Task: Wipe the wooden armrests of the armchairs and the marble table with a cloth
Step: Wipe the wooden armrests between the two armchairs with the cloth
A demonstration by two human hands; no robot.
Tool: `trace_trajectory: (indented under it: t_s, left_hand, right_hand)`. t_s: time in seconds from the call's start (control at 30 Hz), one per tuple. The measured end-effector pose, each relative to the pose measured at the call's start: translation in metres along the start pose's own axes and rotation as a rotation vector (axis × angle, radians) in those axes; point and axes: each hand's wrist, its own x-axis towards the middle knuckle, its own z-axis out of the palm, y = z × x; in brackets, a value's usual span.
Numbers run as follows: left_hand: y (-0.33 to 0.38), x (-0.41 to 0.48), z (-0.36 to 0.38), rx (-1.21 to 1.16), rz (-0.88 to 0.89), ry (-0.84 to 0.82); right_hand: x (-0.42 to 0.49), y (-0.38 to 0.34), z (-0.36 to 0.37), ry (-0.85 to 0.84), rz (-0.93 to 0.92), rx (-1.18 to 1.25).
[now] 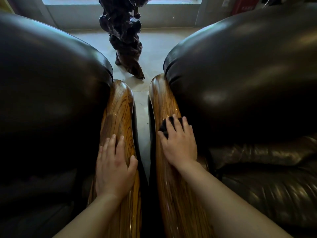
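two hands on two wooden armrests, cloth under the right

the right hand (178,143) lies palm down on the right armrest (164,103), its fingers spread and pressing a dark cloth (165,125) flat against the wood. the cloth sits under the fingertips and peeks out ahead of them and to the thumb side; it is pinned by the flat of the hand rather than clenched in a fist. beyond the fingers the armrest runs on bare and glossy to its rounded far end.

the left hand (114,165) rests open and flat on the left armrest (120,103), grasping nothing, thumb hooked over the inner edge of the wood. the grained surface stretches clear ahead of its fingertips.

between the two hands runs a narrow gap showing pale floor (154,43). outward from each hand bulges dark leather: the left armchair (51,83) beside the left hand, the right armchair (240,74) beside the right. far ahead of both hands, past the ends of the armrests, a dark gnarled wooden sculpture (125,35) stands on the floor. the marble table does not appear in this view.
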Motion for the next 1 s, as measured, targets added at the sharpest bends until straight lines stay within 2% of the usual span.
trace_trajectory:
  t_s: [0.1, 0.17, 0.2, 0.33, 0.53, 0.67, 0.73, 0.8, 0.87, 0.9, 0.93, 1.0]
  left_hand:
    - [0.0, -0.001, -0.001, 0.001, -0.009, -0.006]
    - [0.001, -0.002, -0.002, -0.005, -0.011, -0.015]
    - [0.0, -0.001, -0.003, -0.008, -0.012, -0.02]
    - [0.001, -0.001, -0.003, -0.016, -0.012, -0.015]
    - [0.003, 0.0, -0.004, -0.023, -0.022, -0.019]
    - [0.003, 0.001, -0.007, -0.024, -0.025, -0.032]
    - [0.003, 0.002, -0.008, -0.031, -0.029, -0.037]
    - [0.002, 0.001, -0.007, -0.03, -0.034, -0.044]
    - [0.001, 0.002, -0.007, -0.022, -0.039, -0.048]
    - [0.001, 0.003, -0.007, -0.02, -0.044, -0.049]
    - [0.0, 0.003, -0.006, -0.02, -0.048, -0.048]
    - [-0.001, 0.003, -0.004, -0.017, -0.045, -0.048]
  right_hand:
    - [-0.035, 0.005, 0.004, -0.002, -0.241, -0.022]
    - [-0.063, 0.024, 0.004, -0.026, -0.327, -0.015]
    - [-0.063, 0.033, 0.004, -0.032, -0.307, -0.005]
    - [-0.003, 0.031, -0.003, -0.039, -0.023, 0.1]
    - [0.078, 0.013, -0.002, 0.013, -0.209, -0.097]
    - [0.12, 0.008, -0.006, -0.082, -0.447, -0.205]
    - [0.135, -0.001, -0.012, -0.1, -0.417, -0.177]
    - [0.13, -0.011, -0.013, -0.042, -0.438, -0.149]
    - [0.11, -0.015, -0.014, -0.044, -0.576, -0.023]
    - [0.099, -0.015, -0.015, -0.083, -0.618, 0.123]
    - [0.093, -0.016, -0.018, -0.12, -0.609, 0.312]
    - [0.093, -0.015, -0.032, -0.15, -0.43, 0.757]
